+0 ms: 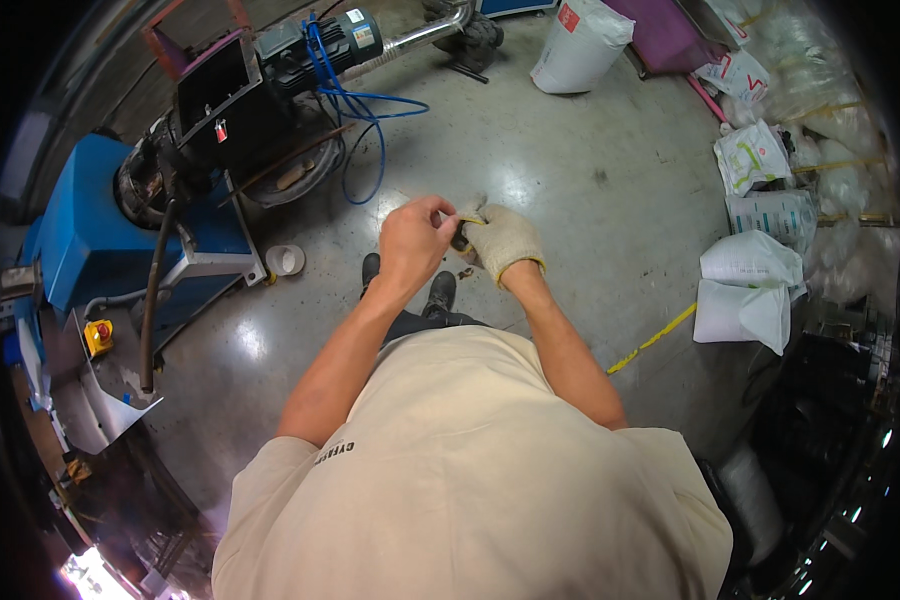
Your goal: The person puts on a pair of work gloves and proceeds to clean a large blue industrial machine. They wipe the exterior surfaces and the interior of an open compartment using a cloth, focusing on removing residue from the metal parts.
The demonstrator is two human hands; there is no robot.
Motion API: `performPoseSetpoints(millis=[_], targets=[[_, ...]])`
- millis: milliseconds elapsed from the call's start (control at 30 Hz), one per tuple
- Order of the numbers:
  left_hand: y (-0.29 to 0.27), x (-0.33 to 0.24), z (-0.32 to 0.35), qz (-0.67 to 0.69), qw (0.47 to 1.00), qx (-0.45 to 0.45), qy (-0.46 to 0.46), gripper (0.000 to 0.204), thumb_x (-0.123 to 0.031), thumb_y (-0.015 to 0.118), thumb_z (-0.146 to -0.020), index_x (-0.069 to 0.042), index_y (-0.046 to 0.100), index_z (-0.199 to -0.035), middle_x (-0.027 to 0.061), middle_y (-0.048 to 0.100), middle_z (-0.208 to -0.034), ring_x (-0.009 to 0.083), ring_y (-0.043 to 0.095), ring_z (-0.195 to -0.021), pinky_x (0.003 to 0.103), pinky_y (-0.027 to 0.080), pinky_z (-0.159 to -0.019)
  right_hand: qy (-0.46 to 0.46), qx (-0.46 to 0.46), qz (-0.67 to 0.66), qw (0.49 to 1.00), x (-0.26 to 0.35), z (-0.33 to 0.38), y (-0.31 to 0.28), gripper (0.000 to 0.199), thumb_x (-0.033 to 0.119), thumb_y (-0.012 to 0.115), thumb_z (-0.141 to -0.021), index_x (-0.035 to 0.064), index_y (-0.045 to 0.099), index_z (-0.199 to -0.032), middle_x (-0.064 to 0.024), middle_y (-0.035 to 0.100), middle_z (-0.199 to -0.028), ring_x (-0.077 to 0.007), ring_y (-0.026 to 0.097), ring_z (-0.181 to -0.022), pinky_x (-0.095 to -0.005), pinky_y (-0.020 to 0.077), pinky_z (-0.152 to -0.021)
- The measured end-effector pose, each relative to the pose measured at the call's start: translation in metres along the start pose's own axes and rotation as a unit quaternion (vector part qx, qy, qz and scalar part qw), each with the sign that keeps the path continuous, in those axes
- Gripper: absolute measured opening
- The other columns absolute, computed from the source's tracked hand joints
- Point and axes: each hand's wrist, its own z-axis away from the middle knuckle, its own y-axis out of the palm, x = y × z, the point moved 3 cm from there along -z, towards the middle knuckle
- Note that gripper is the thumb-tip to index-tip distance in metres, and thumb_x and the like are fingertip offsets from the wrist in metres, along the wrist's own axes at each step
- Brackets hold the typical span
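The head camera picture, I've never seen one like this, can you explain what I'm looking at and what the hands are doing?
This is one picture from a wide fisheye camera worn on a person's head, looking down, so straight edges curve. The beige shirt at the bottom is the wearer's own. Both arms reach forward over a shiny grey concrete floor. The right hand wears a cream knitted work glove; the bare left hand pinches a second cream glove held between them. To the left stands a blue and black machine with a blue cable. White sacks lie to the right.
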Motion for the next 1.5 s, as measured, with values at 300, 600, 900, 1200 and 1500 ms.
performPoseSetpoints(millis=[300, 600, 900, 1200, 1500], targets=[[0.06, 0.072, -0.004, 0.214, 0.938, 0.226, -0.152, 0.027, -0.016, 0.057, -0.096, 0.006, 0.072, -0.093, 0.0159, 0.069, -0.073, 0.0236, 0.065, -0.064, 0.036, 0.049, -0.058, -0.079, -0.014, 0.056, 0.995, 0.021, 0.013, 0.002, 0.032, 0.034, 0.064, -0.091, 0.0044, 0.075, -0.097, -0.0185, 0.074, -0.092, -0.0377, 0.071, -0.088, -0.0458, 0.0549, -0.08], [0.025, 0.048, -0.014, 0.543, 0.794, 0.002, -0.275, 0.016, -0.012, 0.054, -0.103, -0.003, 0.067, -0.108, 0.0015, 0.07, -0.091, 0.0081, 0.06, -0.069, 0.023, 0.052, -0.064, -0.3, -0.046, 0.046, 0.952, 0.033, 0.028, 0.013, 0.023, 0.027, 0.066, -0.088, 0.0059, 0.074, -0.092, -0.0162, 0.072, -0.099, -0.0375, 0.067, -0.098, -0.0477, 0.0534, -0.086], [0.001, 0.037, -0.024, 0.57, 0.815, 0.081, -0.068, 0.034, -0.019, 0.048, -0.109, -0.003, 0.066, -0.133, 0.0093, 0.071, -0.128, 0.0214, 0.064, -0.122, 0.035, 0.047, -0.109, -0.329, -0.041, 0.026, 0.943, 0.058, 0.03, 0.021, 0.021, 0.025, 0.066, -0.087, 0.0051, 0.072, -0.091, -0.0178, 0.071, -0.098, -0.0388, 0.066, -0.096, -0.0487, 0.0531, -0.086], [0.003, 0.033, -0.059, 0.69, 0.719, 0.085, -0.014, 0.055, -0.042, 0.049, -0.11, -0.003, 0.05, -0.15, 0.0104, 0.057, -0.149, 0.0266, 0.053, -0.136, 0.038, 0.043, -0.113, -0.341, -0.08, 0.003, 0.937, 0.076, 0.019, 0.003, 0.026, 0.031, 0.065, -0.09, 0.0066, 0.073, -0.093, -0.0166, 0.07, -0.095, -0.0395, 0.066, -0.093, -0.049, 0.0529, -0.083], [-0.012, 0.044, -0.104, 0.437, 0.894, -0.085, 0.047, 0.056, -0.044, 0.049, -0.11, 0.001, 0.061, -0.141, 0.0147, 0.065, -0.14, 0.0227, 0.059, -0.129, 0.038, 0.044, -0.113, -0.328, -0.059, 0.036, 0.942, 0.101, 0.016, -0.006, 0.023, 0.026, 0.064, -0.088, 0.0049, 0.074, -0.091, -0.0183, 0.071, -0.1, -0.0394, 0.065, -0.1, -0.0495, 0.0517, -0.088]])
